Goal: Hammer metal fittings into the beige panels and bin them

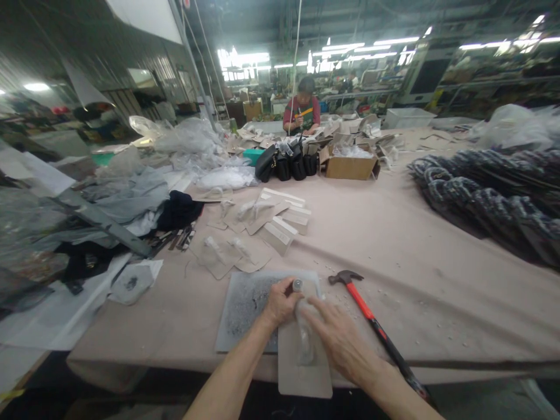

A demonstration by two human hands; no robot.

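Note:
My left hand (280, 303) is closed in a pinch around a short metal cylinder (298, 284), whose round top faces up; its lower end is hidden. Under it lies a beige panel (306, 379) with a handle wrapped in clear plastic (305, 344). My right hand (335, 329) rests over the panel's right side, fingers stretched out towards the handle and the cylinder. The panel lies partly on a worn grey slab (236, 315) and sticks out past the table's front edge. A claw hammer (365, 306) with a red and black handle lies right of my right hand.
Further beige panels with wrapped handles (231, 251) lie beyond the slab. Black bags (291, 163) and a cardboard box (350, 167) stand farther back. Dark items with wrapped handles (481, 192) are piled right. Hand tools (181, 238) lie left by a metal post (105, 224). Another person (301, 108) sits opposite.

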